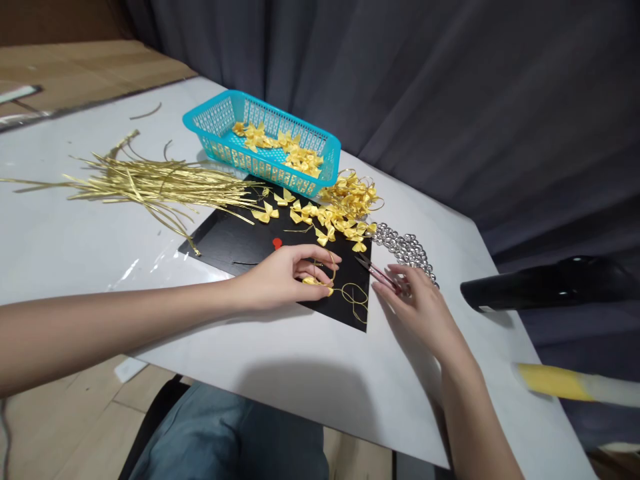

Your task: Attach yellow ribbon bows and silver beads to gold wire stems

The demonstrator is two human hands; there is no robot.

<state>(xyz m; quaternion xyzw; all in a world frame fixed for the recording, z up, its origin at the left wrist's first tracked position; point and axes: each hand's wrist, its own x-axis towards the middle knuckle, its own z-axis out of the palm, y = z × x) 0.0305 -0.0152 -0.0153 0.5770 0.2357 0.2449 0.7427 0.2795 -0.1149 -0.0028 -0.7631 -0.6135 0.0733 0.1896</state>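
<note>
My left hand (300,275) is closed on a yellow bow (318,285) above the black mat (225,237). A thin gold cord (354,293) trails from the bow and curls over the mat's right corner. In my right hand (417,300) is a pair of small scissors (383,275) with reddish handles, its blades pointing left over the mat's right edge. Several loose yellow bows (325,217) lie along the mat's far side, beyond my left hand. A red spot (277,244) shows on the mat by my left knuckles.
Behind the mat stands a blue basket (210,140) with yellow bows inside. Gold strands (165,181) lie at left, looped yellow bows (357,193) and silver beads (410,252) at right. A black cylindrical object (505,291) and a yellow-and-grey object (560,382) reach over the white table's (480,407) right side.
</note>
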